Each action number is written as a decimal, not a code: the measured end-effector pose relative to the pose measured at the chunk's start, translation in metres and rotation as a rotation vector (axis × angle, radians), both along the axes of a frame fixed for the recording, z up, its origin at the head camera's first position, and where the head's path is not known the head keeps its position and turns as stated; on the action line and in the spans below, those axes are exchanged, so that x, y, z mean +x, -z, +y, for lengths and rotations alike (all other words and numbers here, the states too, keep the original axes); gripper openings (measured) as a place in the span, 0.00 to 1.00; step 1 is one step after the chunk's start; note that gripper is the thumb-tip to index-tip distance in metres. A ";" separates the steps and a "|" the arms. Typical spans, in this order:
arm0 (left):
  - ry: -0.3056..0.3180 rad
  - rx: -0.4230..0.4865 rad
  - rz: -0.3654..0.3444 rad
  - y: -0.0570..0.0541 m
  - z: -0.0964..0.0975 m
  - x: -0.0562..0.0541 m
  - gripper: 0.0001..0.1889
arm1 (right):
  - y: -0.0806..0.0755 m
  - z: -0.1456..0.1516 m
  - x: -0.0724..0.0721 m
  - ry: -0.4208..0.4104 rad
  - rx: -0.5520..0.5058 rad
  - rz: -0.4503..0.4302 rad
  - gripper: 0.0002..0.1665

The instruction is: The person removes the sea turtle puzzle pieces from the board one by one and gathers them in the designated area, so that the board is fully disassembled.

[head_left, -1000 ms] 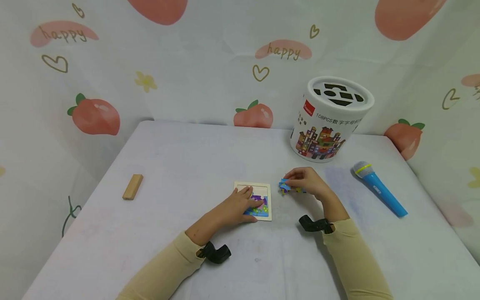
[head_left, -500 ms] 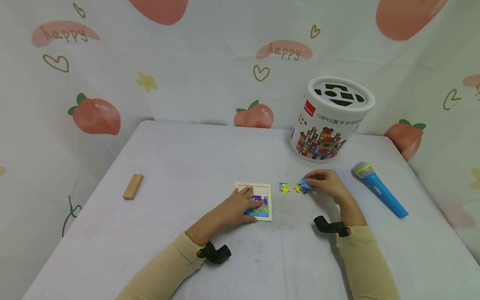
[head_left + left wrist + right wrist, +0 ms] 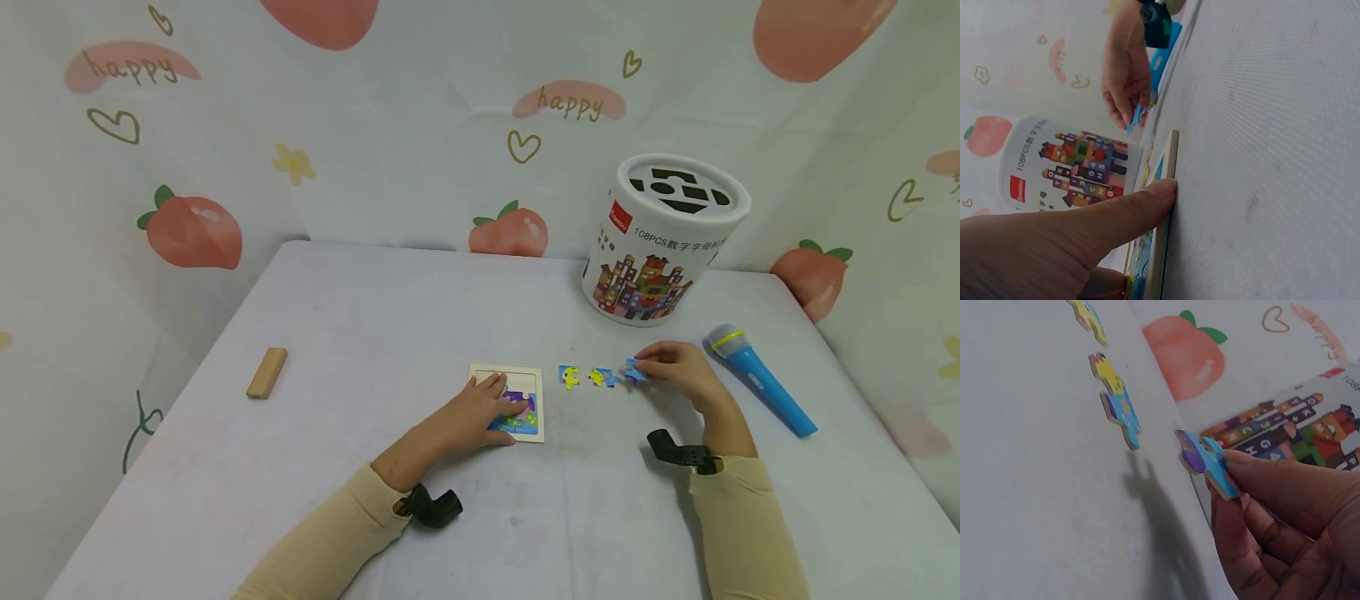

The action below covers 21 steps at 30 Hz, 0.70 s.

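My left hand (image 3: 467, 417) lies with fingers spread over a small wooden-framed jigsaw puzzle (image 3: 531, 435); in the left wrist view its thumb (image 3: 1147, 203) presses on the frame's edge. Purple, blue and green picture parts show below the fingers, and the rest is covered by the hand. My right hand (image 3: 678, 371) pinches a blue and purple jigsaw piece (image 3: 1207, 459) between thumb and fingers, raised above its shadow in the right wrist view. Between the two hands lie a yellow and blue piece (image 3: 568, 377) and another yellow and blue piece (image 3: 602, 377), flat on the table.
A white printed bucket (image 3: 660, 242) stands at the back right. Beside my right hand lies a blue toy microphone (image 3: 761, 379). A wooden block (image 3: 266, 373) rests far to the left on the white table (image 3: 375, 317). A patterned cloth (image 3: 390, 125) hangs behind.
My right hand has moved to the right, off the loose pieces, carrying the blue and purple jigsaw piece. Two loose pieces now show uncovered. The left hand has stayed on the puzzle.
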<state>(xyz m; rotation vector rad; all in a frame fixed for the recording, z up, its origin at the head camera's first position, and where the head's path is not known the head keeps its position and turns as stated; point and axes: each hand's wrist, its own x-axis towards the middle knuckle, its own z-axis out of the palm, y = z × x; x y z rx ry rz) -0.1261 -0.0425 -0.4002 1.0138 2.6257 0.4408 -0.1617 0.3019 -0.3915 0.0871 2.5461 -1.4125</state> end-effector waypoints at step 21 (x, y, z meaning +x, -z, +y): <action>0.010 -0.009 0.011 0.002 0.000 -0.001 0.28 | 0.008 0.004 0.000 0.001 0.030 -0.056 0.23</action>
